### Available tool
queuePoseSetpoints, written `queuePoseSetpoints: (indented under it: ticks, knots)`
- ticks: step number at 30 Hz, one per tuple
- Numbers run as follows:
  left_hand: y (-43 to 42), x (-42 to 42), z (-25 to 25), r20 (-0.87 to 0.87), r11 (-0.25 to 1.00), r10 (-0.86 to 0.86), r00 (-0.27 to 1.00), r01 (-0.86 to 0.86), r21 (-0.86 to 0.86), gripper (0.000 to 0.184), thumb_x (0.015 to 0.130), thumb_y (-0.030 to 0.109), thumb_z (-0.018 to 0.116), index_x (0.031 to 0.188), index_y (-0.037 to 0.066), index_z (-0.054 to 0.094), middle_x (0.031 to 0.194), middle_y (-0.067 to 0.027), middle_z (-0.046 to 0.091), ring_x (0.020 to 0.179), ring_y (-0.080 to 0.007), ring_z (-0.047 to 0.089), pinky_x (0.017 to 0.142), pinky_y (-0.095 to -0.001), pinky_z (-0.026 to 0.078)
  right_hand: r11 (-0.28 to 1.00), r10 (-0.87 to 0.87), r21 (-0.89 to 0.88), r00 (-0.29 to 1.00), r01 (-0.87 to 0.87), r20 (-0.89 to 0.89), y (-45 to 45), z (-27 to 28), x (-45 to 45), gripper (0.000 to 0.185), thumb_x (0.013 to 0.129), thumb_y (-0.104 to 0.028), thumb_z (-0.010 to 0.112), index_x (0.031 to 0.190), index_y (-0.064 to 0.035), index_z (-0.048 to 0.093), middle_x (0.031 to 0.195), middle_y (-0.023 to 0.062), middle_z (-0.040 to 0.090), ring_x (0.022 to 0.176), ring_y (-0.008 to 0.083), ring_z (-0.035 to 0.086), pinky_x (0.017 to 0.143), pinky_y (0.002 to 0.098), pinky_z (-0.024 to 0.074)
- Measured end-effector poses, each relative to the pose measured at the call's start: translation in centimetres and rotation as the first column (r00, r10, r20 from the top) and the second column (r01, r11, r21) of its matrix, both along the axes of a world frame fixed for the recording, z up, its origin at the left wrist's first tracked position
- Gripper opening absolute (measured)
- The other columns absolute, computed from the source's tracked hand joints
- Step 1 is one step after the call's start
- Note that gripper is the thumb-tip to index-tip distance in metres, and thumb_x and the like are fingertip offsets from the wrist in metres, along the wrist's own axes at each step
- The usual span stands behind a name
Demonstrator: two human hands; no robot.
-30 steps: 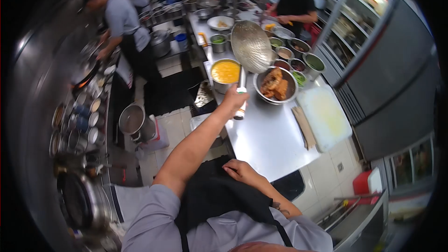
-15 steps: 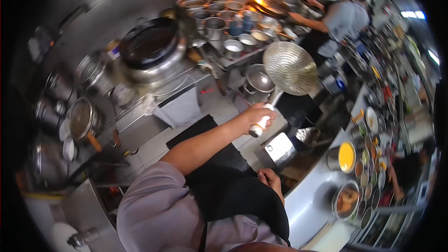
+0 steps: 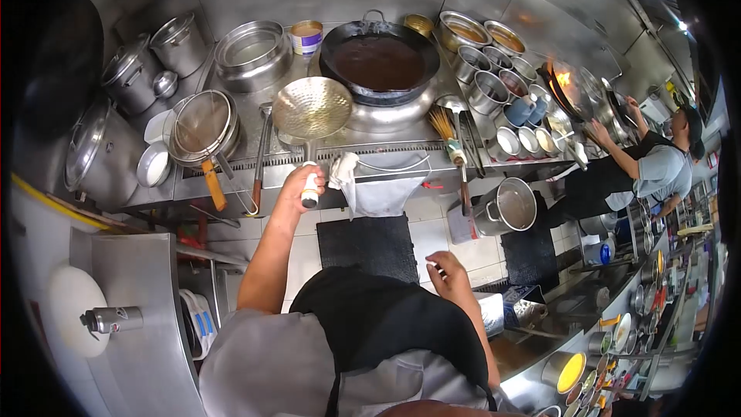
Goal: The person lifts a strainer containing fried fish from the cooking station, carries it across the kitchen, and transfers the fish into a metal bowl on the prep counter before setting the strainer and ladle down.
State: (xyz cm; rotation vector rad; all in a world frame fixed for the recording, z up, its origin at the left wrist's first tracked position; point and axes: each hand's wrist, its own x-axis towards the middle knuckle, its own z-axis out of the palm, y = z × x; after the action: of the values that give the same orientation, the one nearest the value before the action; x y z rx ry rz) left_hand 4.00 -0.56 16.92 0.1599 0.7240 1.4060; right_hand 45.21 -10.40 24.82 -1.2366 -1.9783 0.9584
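Note:
My left hand (image 3: 296,189) is closed round the pale handle of a perforated metal skimmer (image 3: 312,108). Its round, hole-punched bowl points away from me, over the stove's front edge and just left of a big black wok (image 3: 380,62) of dark liquid. My right hand (image 3: 450,272) hangs in front of my black apron (image 3: 386,324), its fingers loosely bent and somewhat apart. I see nothing held in it.
A wire-mesh strainer (image 3: 202,125) rests on a pot at the left. A bamboo brush (image 3: 448,130) and ladles lie right of the wok, near several metal pots. A co-worker (image 3: 652,166) handles a flaming pan (image 3: 562,93) at the right. A grey cloth (image 3: 378,194) hangs at the stove front.
My view has turned left toward the stove. The skimmer in my left hand has swung from the walkway on the right to beside the big wok. My right hand has come away from my apron.

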Motion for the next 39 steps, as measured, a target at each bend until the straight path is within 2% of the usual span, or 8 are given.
queuePoseSetpoints:
  ticks: [6, 12, 17, 19, 25, 28, 34, 39]
  knots:
    - [2.8, -7.5, -8.1, 0.039, 0.989, -0.016, 0.999, 0.021, -0.145, 0.011, 0.089, 0.011, 0.058, 0.086, 0.005, 0.049, 0.068, -0.0048, 0.054, 0.054, -0.0150, 0.052, 0.046, -0.0287, 0.047, 0.991, -0.120, 0.076, 0.983, 0.110, 0.140, 8.6, -2.3, 0.2, 0.023, 0.083, -0.006, 0.066, 0.106, -0.0010, 0.064, 0.103, 0.0188, 0.062, 0.085, 0.0318, 0.064, 0.072, 0.0386, 0.0520]
    - [0.1, -7.5, -9.3, -0.315, 0.924, -0.145, 0.938, 0.015, -0.382, 0.018, 0.092, 0.016, 0.057, 0.103, 0.006, 0.047, 0.075, -0.0064, 0.058, 0.057, -0.0161, 0.057, 0.045, -0.0320, 0.051, 0.926, -0.366, 0.228, 0.868, 0.302, 0.336, 18.7, -12.9, 7.4, 0.038, 0.075, -0.005, 0.067, 0.113, -0.0015, 0.061, 0.113, 0.0296, 0.059, 0.110, 0.0440, 0.056, 0.094, 0.0456, 0.0457]
    - [-3.0, -6.1, -9.0, -0.548, 0.872, -0.246, 0.800, -0.065, -0.486, 0.022, 0.091, 0.013, 0.058, 0.109, 0.006, 0.049, 0.080, -0.0067, 0.059, 0.057, -0.0173, 0.058, 0.047, -0.0325, 0.053, 0.925, -0.380, 0.167, 0.835, 0.342, 0.397, 24.4, -20.5, 10.3, 0.049, 0.070, -0.009, 0.069, 0.117, -0.0002, 0.058, 0.107, 0.0307, 0.061, 0.107, 0.0464, 0.057, 0.093, 0.0469, 0.0468]
    - [-4.0, -5.4, -8.2, -0.639, 0.879, -0.299, 0.709, -0.056, -0.474, 0.021, 0.090, 0.012, 0.059, 0.108, 0.006, 0.050, 0.080, -0.0067, 0.059, 0.058, -0.0172, 0.059, 0.048, -0.0324, 0.053, 0.937, -0.349, 0.087, 0.902, 0.338, 0.256, 25.8, -20.8, 10.1, 0.046, 0.071, -0.012, 0.067, 0.113, 0.0022, 0.057, 0.102, 0.0304, 0.063, 0.101, 0.0462, 0.060, 0.089, 0.0488, 0.0483]
    - [-4.4, -4.7, -9.0, -0.744, 0.870, -0.277, 0.608, -0.169, -0.463, 0.023, 0.087, 0.013, 0.063, 0.106, 0.006, 0.053, 0.080, -0.0056, 0.060, 0.059, -0.0164, 0.060, 0.048, -0.0313, 0.051, 0.877, -0.377, -0.165, 0.858, 0.452, 0.348, 29.6, -20.1, 10.1, 0.039, 0.074, -0.013, 0.066, 0.109, 0.0021, 0.057, 0.095, 0.0288, 0.064, 0.094, 0.0447, 0.063, 0.084, 0.0486, 0.0499]
    - [-4.3, -4.0, -8.3, -0.806, 0.876, -0.272, 0.526, -0.212, -0.434, 0.029, 0.085, 0.013, 0.063, 0.111, 0.004, 0.053, 0.080, -0.0055, 0.060, 0.057, -0.0146, 0.059, 0.046, -0.0294, 0.050, 0.887, -0.442, 0.024, 0.833, 0.461, 0.332, 30.5, -19.1, 11.5, 0.030, 0.074, -0.019, 0.067, 0.097, -0.0011, 0.061, 0.086, 0.0241, 0.066, 0.084, 0.0442, 0.064, 0.072, 0.0469, 0.0513]
    - [-5.1, -2.2, -6.8, -0.920, 0.913, -0.258, 0.296, -0.236, -0.332, 0.044, 0.083, 0.013, 0.064, 0.124, 0.004, 0.051, 0.072, -0.0016, 0.056, 0.050, -0.0091, 0.052, 0.041, -0.0266, 0.043, 0.901, -0.418, -0.089, 0.904, 0.425, 0.094, 30.7, -19.1, 13.7, 0.028, 0.075, -0.013, 0.066, 0.098, 0.0016, 0.063, 0.079, 0.0159, 0.064, 0.069, 0.0275, 0.063, 0.065, 0.0372, 0.0502]
    - [-5.4, -1.7, -6.7, -0.927, 0.942, -0.191, 0.323, -0.204, -0.265, 0.049, 0.083, 0.016, 0.066, 0.129, 0.005, 0.050, 0.072, -0.0008, 0.055, 0.051, -0.0078, 0.051, 0.042, -0.0235, 0.041, 0.944, -0.322, -0.141, 0.926, 0.299, -0.196, 29.9, -6.9, 6.8, 0.014, 0.086, -0.009, 0.066, 0.093, -0.0014, 0.056, 0.065, 0.0012, 0.052, 0.050, 0.0075, 0.049, 0.045, 0.0246, 0.0416]
